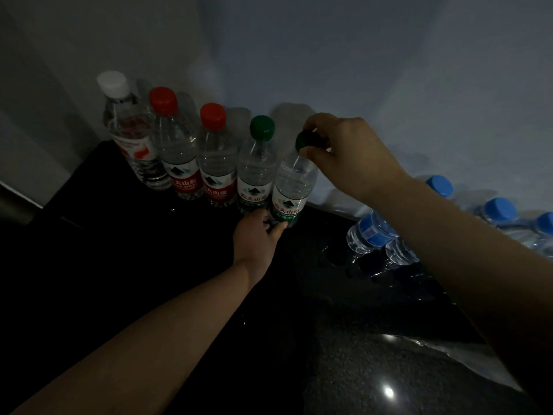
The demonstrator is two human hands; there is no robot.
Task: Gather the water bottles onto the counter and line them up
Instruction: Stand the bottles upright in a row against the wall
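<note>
Several water bottles stand in a row along the wall on the dark counter: a white-capped bottle, two red-capped bottles, and a green-capped bottle. At the row's right end stands another green-capped bottle. My right hand pinches its cap from above. My left hand grips its base. Blue-capped bottles lie or stand in clear plastic wrap at the right.
A pale wall runs behind the row and meets a second wall at the left corner. The wrapped pack of blue-capped bottles takes up the counter's right side. Speckled dark counter reflects a light in the foreground.
</note>
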